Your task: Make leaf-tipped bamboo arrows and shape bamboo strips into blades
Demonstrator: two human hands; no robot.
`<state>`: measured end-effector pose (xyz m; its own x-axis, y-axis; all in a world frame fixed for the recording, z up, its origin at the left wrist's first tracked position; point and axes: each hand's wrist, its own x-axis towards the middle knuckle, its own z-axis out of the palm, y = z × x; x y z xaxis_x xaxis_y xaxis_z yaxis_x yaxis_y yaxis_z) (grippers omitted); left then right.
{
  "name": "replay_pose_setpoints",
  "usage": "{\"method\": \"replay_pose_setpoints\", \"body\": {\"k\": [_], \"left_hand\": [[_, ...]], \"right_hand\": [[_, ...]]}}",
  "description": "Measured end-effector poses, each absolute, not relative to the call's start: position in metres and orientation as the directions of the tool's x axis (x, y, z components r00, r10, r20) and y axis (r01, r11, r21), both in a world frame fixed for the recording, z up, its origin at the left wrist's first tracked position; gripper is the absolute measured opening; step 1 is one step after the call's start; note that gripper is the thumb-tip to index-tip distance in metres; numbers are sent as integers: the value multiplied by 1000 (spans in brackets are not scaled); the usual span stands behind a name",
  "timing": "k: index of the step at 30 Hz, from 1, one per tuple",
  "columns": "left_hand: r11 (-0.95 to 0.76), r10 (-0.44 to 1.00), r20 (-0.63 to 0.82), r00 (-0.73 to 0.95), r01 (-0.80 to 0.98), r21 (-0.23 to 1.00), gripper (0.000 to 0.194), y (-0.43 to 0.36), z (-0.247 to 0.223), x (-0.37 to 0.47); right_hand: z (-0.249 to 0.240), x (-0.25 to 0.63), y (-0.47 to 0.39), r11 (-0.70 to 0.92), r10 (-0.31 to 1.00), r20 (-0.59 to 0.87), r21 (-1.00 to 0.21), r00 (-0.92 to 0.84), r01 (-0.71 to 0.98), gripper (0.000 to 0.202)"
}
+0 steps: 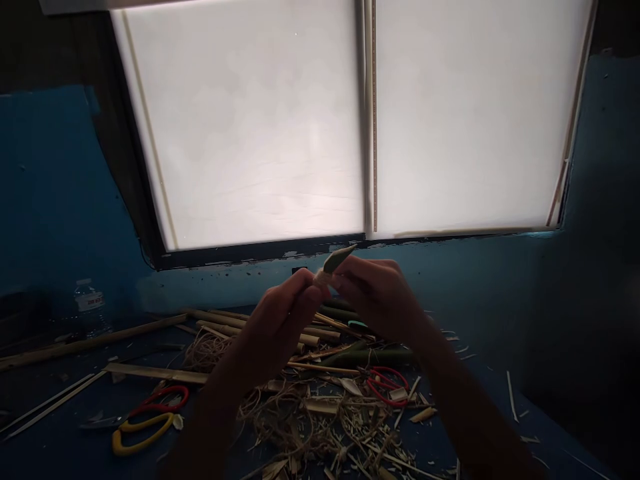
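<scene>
Raised in front of the window, my left hand (pixel 280 310) pinches the pale, wrapped-looking base of a small piece with a pointed green leaf-like blade (pixel 339 259). The blade tilts up to the right. My right hand (pixel 377 287) is closed at the same piece from the other side, its fingertips touching the blade's lower part. Whether the right fingers also hold a thread is too dark to tell. Below the hands lie a tangle of twine (pixel 207 350), several cut bamboo sticks (pixel 310 340) and red-handled scissors (pixel 387 387).
Scissors with one red and one yellow handle (pixel 143 433) lie at the left on the dark blue table (pixel 60 433). A clear plastic bottle (pixel 90 303) stands at the back left. Shavings and fibre scraps (pixel 320 427) cover the front middle. A bright covered window (pixel 250 133) rises behind.
</scene>
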<state>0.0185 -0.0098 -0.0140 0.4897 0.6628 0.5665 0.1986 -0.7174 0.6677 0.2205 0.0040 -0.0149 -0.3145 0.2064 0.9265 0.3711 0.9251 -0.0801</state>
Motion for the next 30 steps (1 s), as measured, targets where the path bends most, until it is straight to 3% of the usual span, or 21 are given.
{"method": "replay_pose_setpoints", "body": {"k": [4,10,17,24,30], "left_hand": [[-763,615,624,482,166,624,30,-8,-14,18],[-676,692,550,468,151,721,19,-29,-5,17],[-763,642,641,421,266,589,25,-30,-11,15],[-731,671,632,388,203,652,19,-43,-5,23],[-777,627,712,318,188,600,19,-32,-14,22]], "right_hand": [[-12,223,-2,928,224,915,-94,-337,360,18],[-13,219,-3,931,214,926,-97,-312,353,17],[-13,219,-8,922,161,941,-36,-298,386,16],[-13,221,-13,917,145,948,-20,-285,399,13],[-12,221,-15,911,158,946,-28,-283,412,15]]}}
